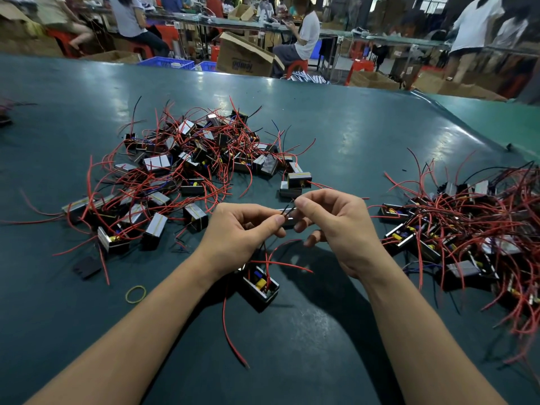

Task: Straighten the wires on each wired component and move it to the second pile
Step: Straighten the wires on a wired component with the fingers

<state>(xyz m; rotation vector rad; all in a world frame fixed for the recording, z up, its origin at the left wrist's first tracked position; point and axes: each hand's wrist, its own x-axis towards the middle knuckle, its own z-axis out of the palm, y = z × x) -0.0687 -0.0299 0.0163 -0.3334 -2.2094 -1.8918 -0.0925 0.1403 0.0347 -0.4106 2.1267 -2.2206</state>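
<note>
Both bare forearms extended forward over the table, wrists converged near centre, left hand [244, 229] curled with thumb and forefinger pinched, right hand [333, 226] curled likewise, thumb tip pressed to forefinger, remaining fingers tucked under, fingertips of both hands nearly met

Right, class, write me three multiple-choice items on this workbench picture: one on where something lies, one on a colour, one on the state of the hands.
1. Where is the yellow rubber band?
A. On the table left of the left forearm
B. Inside the right pile
C. On the cardboard box

2. What colour are most wires in the left pile?
A. Green
B. Red
C. White

3. What are the two hands doing?
A. Resting flat
B. Both pinching a thin black wire
C. Lifting a crate

Answers: 1 A, the band lies alone on the green table. 2 B, red strands dominate. 3 B, the left hand and right hand meet fingertips on the wire above the open component.
</note>
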